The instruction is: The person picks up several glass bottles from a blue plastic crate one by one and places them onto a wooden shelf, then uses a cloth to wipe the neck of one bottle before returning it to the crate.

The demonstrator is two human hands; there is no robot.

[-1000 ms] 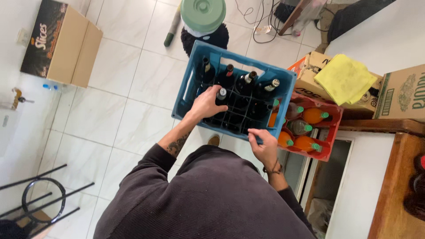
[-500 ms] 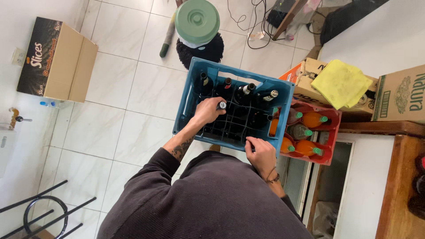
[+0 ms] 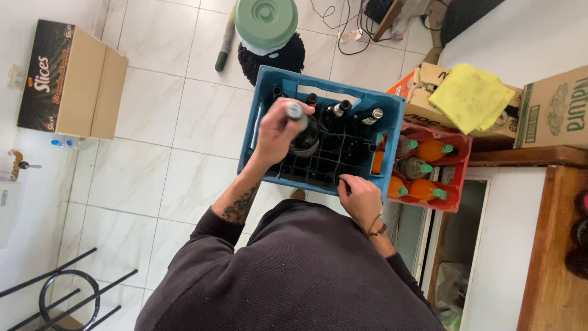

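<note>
A blue plastic crate (image 3: 269, 92) with a grid of compartments sits in front of me. Several dark glass bottles (image 3: 338, 110) stand in its far cells. My left hand (image 3: 277, 132) is wrapped around the neck of a dark bottle (image 3: 304, 136) with a grey cap, lifted above the crate's grid. My right hand (image 3: 361, 196) grips the crate's near rim at the right corner. My dark sweater fills the lower view.
A red crate (image 3: 456, 178) of orange bottles with green caps stands right of the blue one. Cardboard boxes (image 3: 542, 110) and a yellow cloth (image 3: 470, 97) lie behind it. A brown box (image 3: 73, 79) sits far left, a green lid (image 3: 266, 21) on top, a wooden surface (image 3: 551, 245) at right.
My left hand closed on a bottle inside the blue crate and raised it up out of its cell. My right hand stayed on the crate's near rim.
</note>
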